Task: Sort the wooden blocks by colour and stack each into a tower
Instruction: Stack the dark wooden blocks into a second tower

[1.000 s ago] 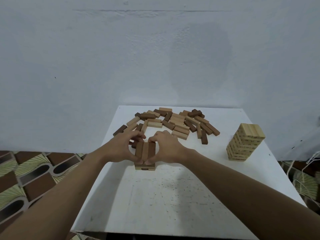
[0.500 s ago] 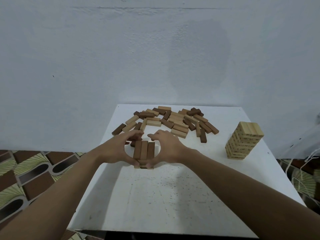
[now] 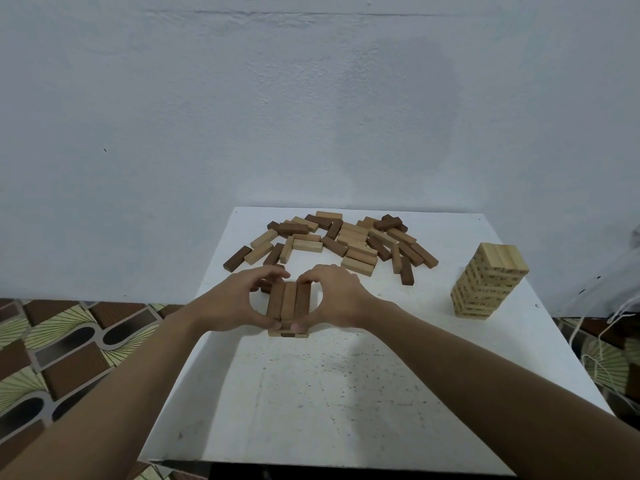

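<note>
Just speckled white table [image 3: 329, 393] under wooden blocks [image 3: 349, 240], pale wall [image 3: 311, 98] behind.

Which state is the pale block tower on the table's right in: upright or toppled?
Upright. The pale tower stands on its base on the table, layers stacked one above another.

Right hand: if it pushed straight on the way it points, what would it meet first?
The small stack it cups, since the right hand points leftward at it; beyond that, the left hand. Depth is hard to judge.
</note>
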`<action>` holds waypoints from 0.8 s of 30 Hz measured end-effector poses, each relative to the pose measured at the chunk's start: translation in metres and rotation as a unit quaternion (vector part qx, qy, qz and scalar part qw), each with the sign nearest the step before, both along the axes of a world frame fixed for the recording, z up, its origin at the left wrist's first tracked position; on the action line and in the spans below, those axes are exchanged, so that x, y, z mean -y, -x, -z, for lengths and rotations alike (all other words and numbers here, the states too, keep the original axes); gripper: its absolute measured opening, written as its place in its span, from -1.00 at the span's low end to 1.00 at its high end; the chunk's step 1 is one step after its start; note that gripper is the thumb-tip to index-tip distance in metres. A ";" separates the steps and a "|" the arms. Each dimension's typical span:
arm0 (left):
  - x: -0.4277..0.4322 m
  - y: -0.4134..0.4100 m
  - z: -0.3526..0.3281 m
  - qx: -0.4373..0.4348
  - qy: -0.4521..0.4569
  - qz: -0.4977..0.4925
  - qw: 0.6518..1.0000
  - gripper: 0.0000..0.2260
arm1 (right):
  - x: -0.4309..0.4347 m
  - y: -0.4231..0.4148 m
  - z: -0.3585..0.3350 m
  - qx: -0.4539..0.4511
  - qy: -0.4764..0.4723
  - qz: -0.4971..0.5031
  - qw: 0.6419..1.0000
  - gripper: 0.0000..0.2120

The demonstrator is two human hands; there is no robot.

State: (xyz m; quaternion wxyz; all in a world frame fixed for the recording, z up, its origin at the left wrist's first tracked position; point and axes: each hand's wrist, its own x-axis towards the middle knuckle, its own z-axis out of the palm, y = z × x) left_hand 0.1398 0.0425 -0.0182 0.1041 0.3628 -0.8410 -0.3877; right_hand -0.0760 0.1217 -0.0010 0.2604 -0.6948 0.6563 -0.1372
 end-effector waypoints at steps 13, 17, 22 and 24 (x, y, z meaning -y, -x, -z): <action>-0.003 0.005 0.002 -0.014 0.020 -0.016 1.000 -0.23 | -0.001 -0.001 -0.004 -0.014 -0.001 -0.006 1.000 -0.29; -0.002 0.005 0.003 -0.015 0.023 -0.013 1.000 -0.24 | -0.001 -0.001 -0.003 -0.016 0.002 -0.006 1.000 -0.29; -0.004 0.007 0.003 -0.023 0.030 -0.017 0.999 -0.26 | -0.001 -0.001 -0.002 -0.009 0.006 -0.005 1.000 -0.31; -0.004 0.006 0.004 -0.021 0.035 -0.016 0.999 -0.26 | -0.001 -0.002 -0.001 -0.007 0.004 -0.005 1.000 -0.31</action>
